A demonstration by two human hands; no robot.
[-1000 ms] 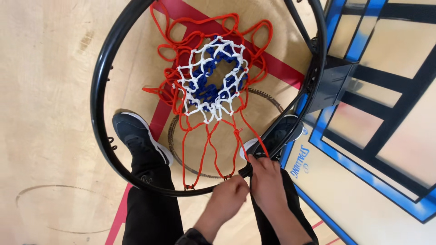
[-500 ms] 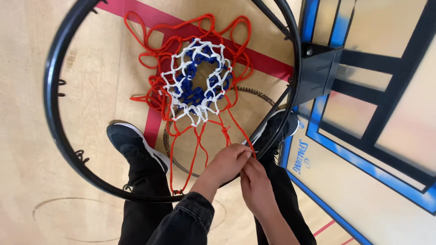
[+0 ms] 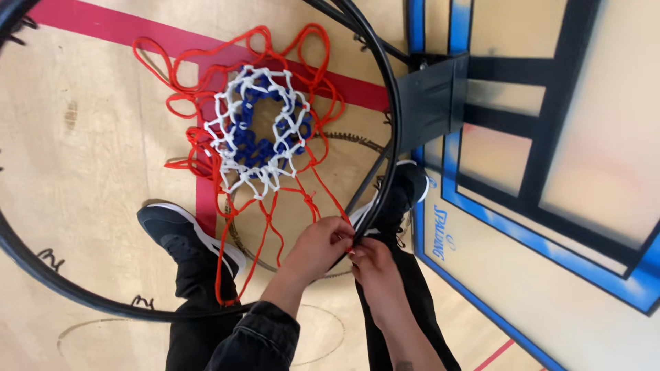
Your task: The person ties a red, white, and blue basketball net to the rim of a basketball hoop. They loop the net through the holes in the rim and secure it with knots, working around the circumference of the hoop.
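Pinching a red net loop (image 3: 328, 206) against the black rim (image 3: 385, 172) near its backboard (image 3: 550, 137) side, both closed hands, left (image 3: 320, 240) and right (image 3: 375, 264), could let the taut cord slip off its hook.

Bright even indoor light on my feed, no hard shadows on the wooden floor (image 3: 89, 137), only faint soft ones by the shoes. Backboard (image 3: 584, 137) panel shows hazy pale glare, looks smeared. Black rim (image 3: 393, 124) bows with wide-angle distortion at edges. Net (image 3: 258, 130) sharp, hands slightly soft
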